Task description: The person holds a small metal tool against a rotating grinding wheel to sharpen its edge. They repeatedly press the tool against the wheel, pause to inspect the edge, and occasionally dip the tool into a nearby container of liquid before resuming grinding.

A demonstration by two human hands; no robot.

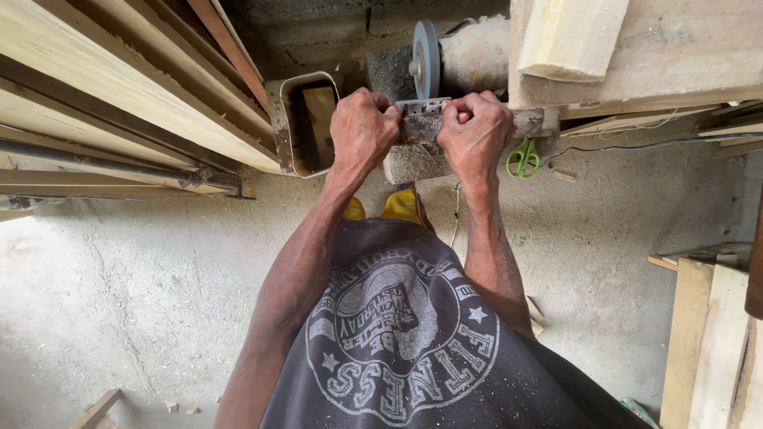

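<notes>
- Seen from above, a person in a dark printed shirt [397, 334] stands on a dusty concrete floor [119, 302], both bare arms stretched toward 12 o'clock.
- The left hand [362, 127] is clenched, its fingers [373, 102] curled tight around the left end of a flat metal blade [424, 111].
- The right hand [477, 131] is clenched the same way, its fingers [477, 103] wrapped over the right end of the blade, knuckles up.
- The blade lies crosswise between the two fists, just above the picture's centre. Only a short pale stretch with small holes shows between the hands.
- The blade's upper edge sits right at the lower rim of a grey grinding wheel [427, 59], which stands edge-on at 12 o'clock from the hands. Whether they touch cannot be told.
- A dust-coated motor [475, 54] sits just at 3 o'clock from the wheel.
- A rusty metal rest [528, 121] runs out at 3 o'clock from the right hand.
- Green-handled scissors [522, 157] hang just at 3 o'clock from the right wrist.
- An open metal box [282, 119] stands just at 9 o'clock from the left hand.
- Long pale planks [119, 87] and a metal pipe [119, 163] slant across the upper left.
- A thick wooden beam [636, 48] fills the upper right, and more boards [707, 334] lean at lower right.
- Yellow boots [401, 206] show below the hands.
</notes>
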